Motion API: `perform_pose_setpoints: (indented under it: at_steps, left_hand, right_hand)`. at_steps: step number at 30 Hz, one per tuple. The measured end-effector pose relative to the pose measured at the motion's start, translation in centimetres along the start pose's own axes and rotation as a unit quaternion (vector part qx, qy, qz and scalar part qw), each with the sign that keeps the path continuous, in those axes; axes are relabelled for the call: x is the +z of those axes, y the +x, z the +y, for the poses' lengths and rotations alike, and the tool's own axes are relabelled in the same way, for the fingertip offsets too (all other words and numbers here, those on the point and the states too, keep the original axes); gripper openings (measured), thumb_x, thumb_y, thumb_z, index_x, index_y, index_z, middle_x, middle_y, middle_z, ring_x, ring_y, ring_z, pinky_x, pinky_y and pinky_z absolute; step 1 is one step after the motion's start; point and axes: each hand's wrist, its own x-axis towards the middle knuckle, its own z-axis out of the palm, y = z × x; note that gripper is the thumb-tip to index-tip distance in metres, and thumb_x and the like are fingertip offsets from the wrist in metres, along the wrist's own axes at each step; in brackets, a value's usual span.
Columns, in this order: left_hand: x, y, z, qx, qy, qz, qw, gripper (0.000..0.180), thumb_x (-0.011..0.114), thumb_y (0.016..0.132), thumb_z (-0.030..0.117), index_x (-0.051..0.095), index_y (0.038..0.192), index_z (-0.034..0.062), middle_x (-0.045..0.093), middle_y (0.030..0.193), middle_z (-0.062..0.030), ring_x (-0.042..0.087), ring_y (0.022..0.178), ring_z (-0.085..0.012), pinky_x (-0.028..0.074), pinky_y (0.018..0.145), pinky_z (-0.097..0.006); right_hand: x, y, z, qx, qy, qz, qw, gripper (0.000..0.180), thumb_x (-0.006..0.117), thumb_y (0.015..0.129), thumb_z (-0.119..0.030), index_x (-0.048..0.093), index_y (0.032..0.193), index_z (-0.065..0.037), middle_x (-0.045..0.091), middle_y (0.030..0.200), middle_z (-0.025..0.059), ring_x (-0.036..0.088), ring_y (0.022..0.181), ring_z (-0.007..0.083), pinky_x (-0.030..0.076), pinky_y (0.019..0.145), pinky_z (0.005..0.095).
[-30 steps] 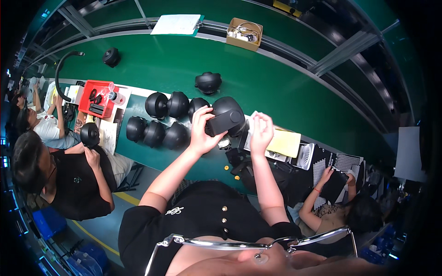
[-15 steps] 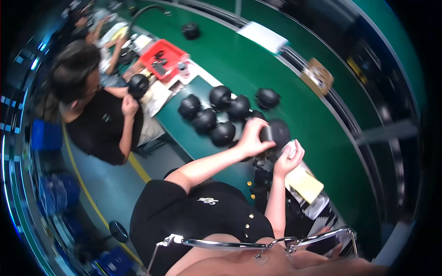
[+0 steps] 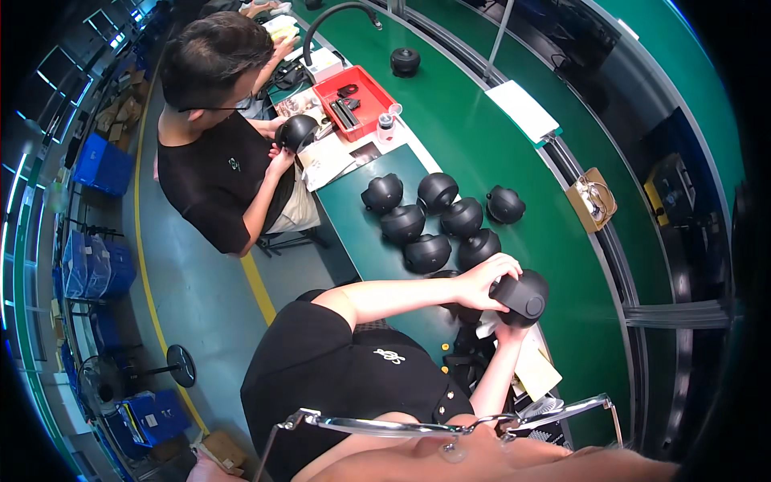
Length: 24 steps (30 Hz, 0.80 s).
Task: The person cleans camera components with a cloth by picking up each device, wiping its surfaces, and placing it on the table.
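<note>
A black ball-shaped housing (image 3: pixel 532 304) with a round flat cap is held between my two hands over the bench's near right part. My left hand (image 3: pixel 487 281) grips its upper left side, fingers curved over it. From below, my right hand (image 3: pixel 509 331) supports it, its fingers largely hidden behind the ball. A white cloth (image 3: pixel 487 324) shows beside that hand. To the left and beyond, several similar black housings (image 3: pixel 427 254) stand grouped on the dark green mat (image 3: pixel 353 210), and one more housing (image 3: pixel 506 205) sits apart on their right.
Across the bench a co-worker (image 3: pixel 233 153) holds another black housing (image 3: pixel 297 133). A red tray (image 3: pixel 371 96) with dark parts and a small clear bottle (image 3: pixel 386 127) are near them. Yellow paper (image 3: pixel 536 371) lies by my right forearm; a cardboard box (image 3: pixel 593 199) sits along the rail.
The held ball has turned so its round cap shows, and it is now closer to my right forearm. My right hand has gone beneath it. The whole view has shifted.
</note>
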Motion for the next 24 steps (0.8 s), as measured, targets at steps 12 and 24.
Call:
perform_pose_setpoints:
  at_steps: [12, 24]
  left_hand:
    - [-3.0, 10.6, -11.4, -0.126, 0.239, -0.109, 0.957, 0.106, 0.083, 0.064, 0.052, 0.035, 0.149, 0.0101, 0.024, 0.157, -0.0235, 0.017, 0.147, -0.0404, 0.015, 0.115, -0.064]
    - [-9.7, 15.2, -18.9, -0.111, 0.278, -0.017, 0.954, 0.077, 0.090, 0.054, 0.038, 0.064, 0.120, 0.0072, 0.065, 0.116, -0.0154, 0.061, 0.111, -0.0314, 0.049, 0.099, -0.042]
  right_hand:
    - [-10.1, -3.3, 1.4, -0.062, 0.081, -0.013, 0.995, 0.058, 0.047, 0.094, -0.053, 0.053, 0.131, -0.010, 0.064, 0.121, 0.0105, 0.063, 0.106, 0.0319, 0.054, 0.089, 0.0488]
    - [-7.6, -4.6, -0.2, -0.235, 0.211, 0.146, 0.938, 0.075, 0.051, 0.091, -0.058, 0.037, 0.147, -0.011, 0.046, 0.145, 0.0158, 0.050, 0.128, 0.0365, 0.045, 0.106, 0.0511]
